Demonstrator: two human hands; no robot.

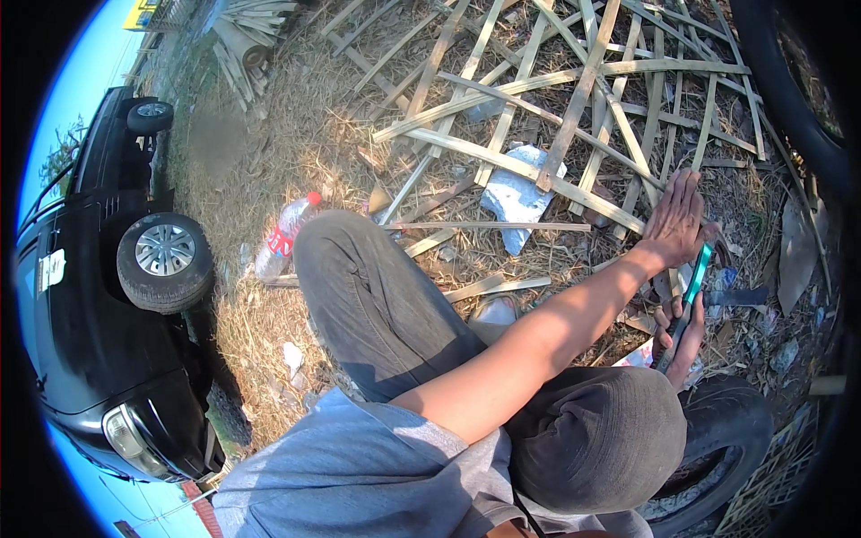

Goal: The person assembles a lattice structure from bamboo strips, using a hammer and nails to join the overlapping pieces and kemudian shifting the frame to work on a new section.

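Observation:
A loose lattice of crossed bamboo slats (pixel 587 94) lies on the ground before me. My left hand (pixel 674 220) reaches across to its near right corner, with fingers stretched out over the slats. Just below it, my right hand (pixel 685 341) is wrapped round a hand tool with a green and dark handle (pixel 697 273). The tool slants upward beside my left wrist; its kind is not clear. A dark bar-like piece (pixel 737 296) lies right of the tool. Under the lattice rests a whitish, rough-edged chunk (pixel 520 202).
A tyre (pixel 740 417) lies by my right knee, and another dark ring (pixel 794 90) stands at the far right. To my left are a plastic bottle (pixel 291 224) with a red cap and a parked black vehicle (pixel 99 314). Split slats (pixel 247 45) lie at the far left.

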